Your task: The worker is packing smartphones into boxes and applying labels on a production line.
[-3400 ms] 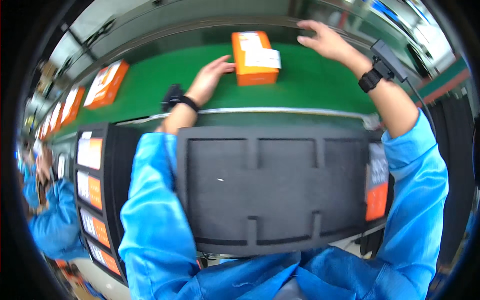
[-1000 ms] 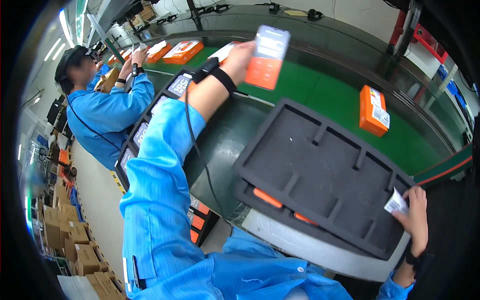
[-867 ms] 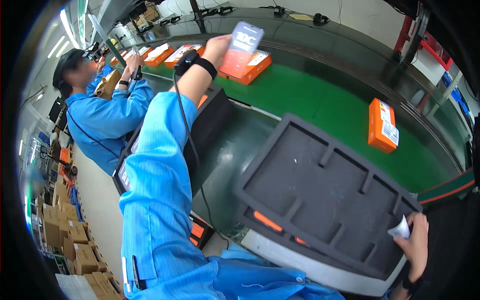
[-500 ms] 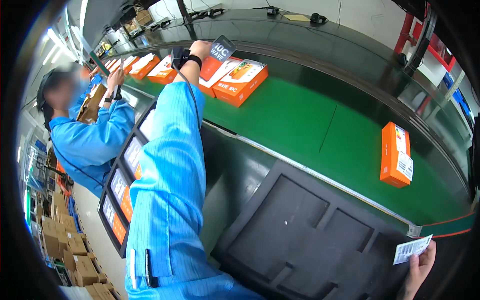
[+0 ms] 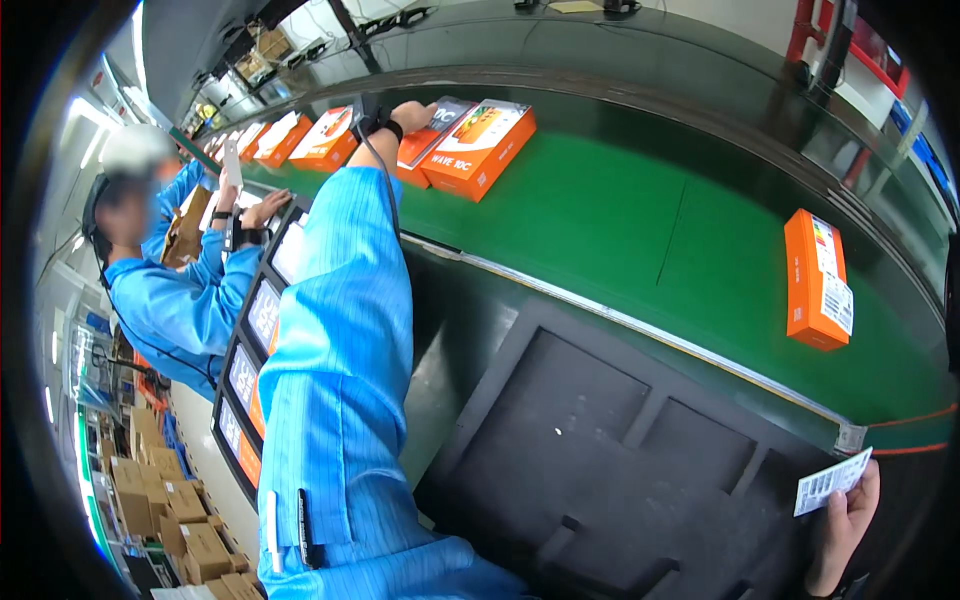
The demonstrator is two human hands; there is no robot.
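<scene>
My left hand (image 5: 411, 117) reaches far across to the row of boxes. Its fingers look closed at the left edge of a flat grey and orange card (image 5: 447, 117), which lies on an orange box; the exact grip is partly hidden. Right of it sits another orange box (image 5: 478, 165) with a pictured top. At the lower right, my right hand (image 5: 850, 517) pinches a white barcode label sheet (image 5: 826, 484) between thumb and fingers, over the corner of a black tray (image 5: 590, 440).
A green conveyor belt (image 5: 590, 220) runs across, with an orange box (image 5: 815, 285) at its right and several boxes at the far left. A black rack (image 5: 237, 440) of grey and orange flat pieces stands beside my left arm. A co-worker (image 5: 170, 310) in blue is at left.
The grey and orange card has gone from tilted up to lying flat on the box, with my left hand following. The right hand still holds its label sheet. The co-worker's hand has moved toward the rack.
</scene>
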